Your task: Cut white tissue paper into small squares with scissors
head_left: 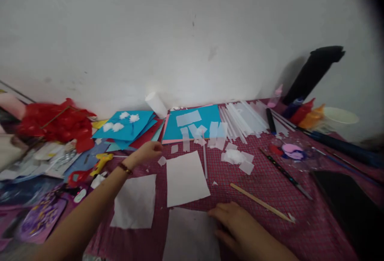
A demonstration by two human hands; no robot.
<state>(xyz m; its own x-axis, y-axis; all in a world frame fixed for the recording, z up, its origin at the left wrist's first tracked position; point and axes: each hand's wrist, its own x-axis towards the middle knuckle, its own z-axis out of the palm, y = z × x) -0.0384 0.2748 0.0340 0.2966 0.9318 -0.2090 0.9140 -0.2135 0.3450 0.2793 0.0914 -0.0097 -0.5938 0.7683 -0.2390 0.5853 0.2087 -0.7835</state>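
Observation:
My left hand [149,152] reaches over the table beyond the white paper sheets, near the blue card stack. Its fingers look curled together, and whether anything sits in them is hidden. Close to me, my right hand [232,221] rests with fingers loosely extended at the right edge of the nearest white sheet [192,233]. Another white sheet [186,179] lies just beyond it, and a third sheet [135,203] is at its left, under my left forearm. Small white paper scraps [162,161] lie near my left hand.
Blue card [120,125] with white tufts and red plastic [57,119] lie left, near a yellow glue gun [101,163]. Glue sticks [240,121] lie at the back. On the right are a wooden stick [261,203], a dotted craft knife [286,175] and a dark flat object [345,205].

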